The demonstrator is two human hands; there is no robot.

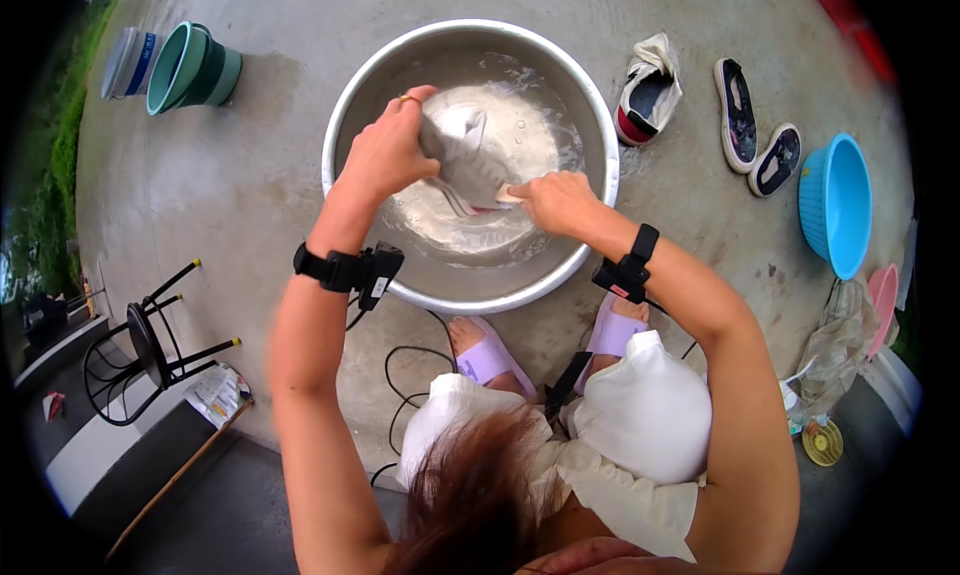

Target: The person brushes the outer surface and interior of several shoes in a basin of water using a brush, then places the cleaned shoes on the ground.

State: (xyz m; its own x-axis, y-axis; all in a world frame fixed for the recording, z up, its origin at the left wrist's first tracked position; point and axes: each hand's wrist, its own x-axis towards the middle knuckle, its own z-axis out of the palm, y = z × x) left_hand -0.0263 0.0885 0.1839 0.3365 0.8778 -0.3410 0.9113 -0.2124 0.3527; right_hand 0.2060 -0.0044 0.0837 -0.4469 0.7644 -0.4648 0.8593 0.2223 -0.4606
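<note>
A large round metal basin point(609, 171) of water stands before me. Inside it, a wet, pale grey sneaker point(472, 159) lies tilted at the water, its laces side partly in sight. My left hand point(391, 146) grips the shoe from its left side, and the fingers' far side is hidden. At the shoe's lower right end, my right hand point(556, 201) pinches a small pale object point(508, 194), possibly a brush; most of it is covered by the fingers. Each wrist wears a black strapped device.
Right of the basin stand another sneaker point(649, 95), dark slip-on shoes point(737, 117) and a blue plastic basin point(849, 207). Green buckets point(221, 72) are at far left, near a black stool point(146, 342). A black cable point(388, 369) loops over the concrete beside my feet.
</note>
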